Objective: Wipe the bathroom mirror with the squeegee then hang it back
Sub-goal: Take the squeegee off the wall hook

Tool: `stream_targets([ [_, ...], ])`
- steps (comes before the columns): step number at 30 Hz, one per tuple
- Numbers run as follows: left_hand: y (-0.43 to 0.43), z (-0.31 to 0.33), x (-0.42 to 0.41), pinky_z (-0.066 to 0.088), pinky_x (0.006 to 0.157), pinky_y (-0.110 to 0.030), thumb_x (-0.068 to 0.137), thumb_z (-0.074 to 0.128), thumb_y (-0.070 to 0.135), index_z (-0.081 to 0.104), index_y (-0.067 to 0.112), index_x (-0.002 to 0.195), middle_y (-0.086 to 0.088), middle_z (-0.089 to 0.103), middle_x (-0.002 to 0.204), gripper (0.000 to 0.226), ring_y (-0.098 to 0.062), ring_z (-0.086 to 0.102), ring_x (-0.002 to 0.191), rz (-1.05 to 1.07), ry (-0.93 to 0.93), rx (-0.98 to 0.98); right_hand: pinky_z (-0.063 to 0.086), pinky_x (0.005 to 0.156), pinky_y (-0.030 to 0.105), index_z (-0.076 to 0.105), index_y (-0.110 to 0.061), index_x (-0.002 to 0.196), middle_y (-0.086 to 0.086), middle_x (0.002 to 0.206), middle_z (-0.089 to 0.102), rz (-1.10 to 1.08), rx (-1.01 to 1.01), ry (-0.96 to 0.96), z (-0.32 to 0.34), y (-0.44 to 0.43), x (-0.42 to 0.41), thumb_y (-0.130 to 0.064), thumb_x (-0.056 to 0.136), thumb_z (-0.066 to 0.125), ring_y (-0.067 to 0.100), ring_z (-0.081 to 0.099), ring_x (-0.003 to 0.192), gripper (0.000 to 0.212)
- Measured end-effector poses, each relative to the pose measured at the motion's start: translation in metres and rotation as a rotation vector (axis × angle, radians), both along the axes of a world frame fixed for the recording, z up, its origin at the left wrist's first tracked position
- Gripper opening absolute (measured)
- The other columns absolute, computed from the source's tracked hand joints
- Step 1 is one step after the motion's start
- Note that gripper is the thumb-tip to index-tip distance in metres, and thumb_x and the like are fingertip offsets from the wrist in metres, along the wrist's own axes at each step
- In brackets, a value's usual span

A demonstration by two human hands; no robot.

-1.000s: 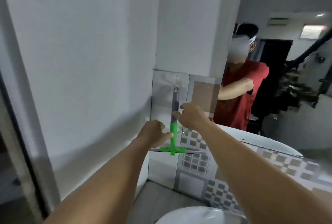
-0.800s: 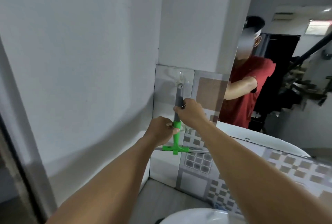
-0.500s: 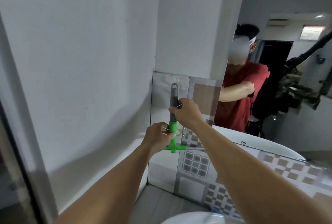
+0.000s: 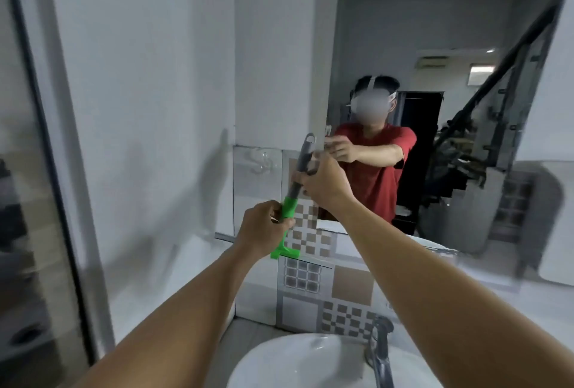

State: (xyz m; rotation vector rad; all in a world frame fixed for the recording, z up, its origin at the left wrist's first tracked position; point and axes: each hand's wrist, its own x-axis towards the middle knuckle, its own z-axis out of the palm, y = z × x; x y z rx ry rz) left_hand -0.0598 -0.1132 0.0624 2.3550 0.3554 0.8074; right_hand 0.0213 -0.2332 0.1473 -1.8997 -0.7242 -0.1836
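The squeegee (image 4: 289,206) has a grey handle with a loop at its top and a green neck and blade holder. It is off the clear wall hook (image 4: 260,161) and tilts to the right, its loop near the mirror's left edge. My left hand (image 4: 264,229) grips the green neck. My right hand (image 4: 326,183) grips the grey handle higher up. The mirror (image 4: 435,45) fills the wall to the upper right and reflects a person in a red shirt.
A white basin (image 4: 279,366) with a chrome tap (image 4: 380,353) sits below my arms. Patterned tiles (image 4: 310,279) run under the mirror. A glass panel with a dark frame (image 4: 46,170) stands at the left.
The squeegee has come off the hook and moved right toward the mirror, tilted, with both hands holding it. My head has turned right, bringing the mirror and basin into view.
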Motion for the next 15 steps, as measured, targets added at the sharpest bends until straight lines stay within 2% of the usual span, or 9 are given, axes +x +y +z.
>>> stream_targets([
  [2,-0.017,0.016,-0.008,0.042,0.064,-0.017,0.092,0.069,0.031,0.067,0.019,0.099,0.007,0.067,0.087,0.014,-0.01,0.062,0.077,-0.036,0.016,0.029,0.051,0.085,0.03,0.023,-0.017,0.153,0.016,0.131,0.058,-0.054,0.006,-0.149,0.008,-0.03,-0.013,-0.014,0.086,0.075,0.03,0.062,0.114,0.085],
  [4,-0.035,0.032,-0.012,0.048,0.069,-0.023,0.095,0.066,0.026,0.066,0.017,0.105,0.001,0.07,0.095,0.013,-0.013,0.063,0.08,-0.077,0.063,0.067,0.043,0.108,0.04,0.006,-0.021,0.159,0.02,0.156,0.029,-0.103,-0.061,-0.306,0.013,-0.059,-0.02,-0.017,0.087,0.075,0.037,0.04,0.139,0.1],
  [6,-0.054,0.047,-0.015,0.052,0.071,-0.029,0.098,0.061,0.022,0.064,0.018,0.104,-0.004,0.069,0.096,0.007,-0.017,0.064,0.081,-0.12,0.114,0.11,0.027,0.119,0.057,0.01,-0.025,0.16,0.019,0.165,0.01,-0.189,-0.189,-0.419,0.014,-0.088,-0.02,-0.032,0.09,0.072,0.042,0.014,0.15,0.093],
  [9,-0.081,0.065,-0.017,0.058,0.079,-0.037,0.099,0.061,0.023,0.061,0.016,0.109,-0.006,0.067,0.096,0.012,-0.02,0.065,0.082,-0.124,0.145,0.222,0.008,0.119,0.069,0.029,-0.031,0.155,0.016,0.168,0.0,-0.343,-0.396,-0.555,0.015,-0.131,-0.019,-0.051,0.094,0.058,0.041,-0.005,0.153,0.07],
  [12,-0.1,0.08,-0.017,0.058,0.075,-0.034,0.097,0.063,0.02,0.062,0.016,0.113,-0.006,0.067,0.096,0.016,-0.017,0.064,0.075,-0.125,0.14,0.343,0.003,0.115,0.075,0.038,-0.033,0.15,0.012,0.169,0.001,-0.406,-0.5,-0.654,0.018,-0.166,-0.018,-0.051,0.098,0.052,0.039,-0.011,0.153,0.057],
  [13,-0.104,0.086,-0.015,0.057,0.075,-0.034,0.096,0.064,0.017,0.064,0.015,0.111,-0.006,0.067,0.097,0.015,-0.018,0.064,0.077,-0.135,0.13,0.387,0.002,0.113,0.076,0.045,-0.031,0.145,0.011,0.168,0.01,-0.42,-0.544,-0.682,0.021,-0.175,-0.02,-0.05,0.098,0.051,0.037,-0.007,0.154,0.051],
  [15,-0.112,0.1,-0.012,0.055,0.078,-0.037,0.094,0.065,0.013,0.066,0.014,0.105,-0.007,0.066,0.101,0.011,-0.021,0.063,0.083,-0.146,0.091,0.492,0.004,0.112,0.075,0.055,-0.026,0.135,0.008,0.156,0.039,-0.426,-0.613,-0.716,0.026,-0.189,-0.021,-0.048,0.099,0.05,0.033,0.013,0.152,0.042],
])
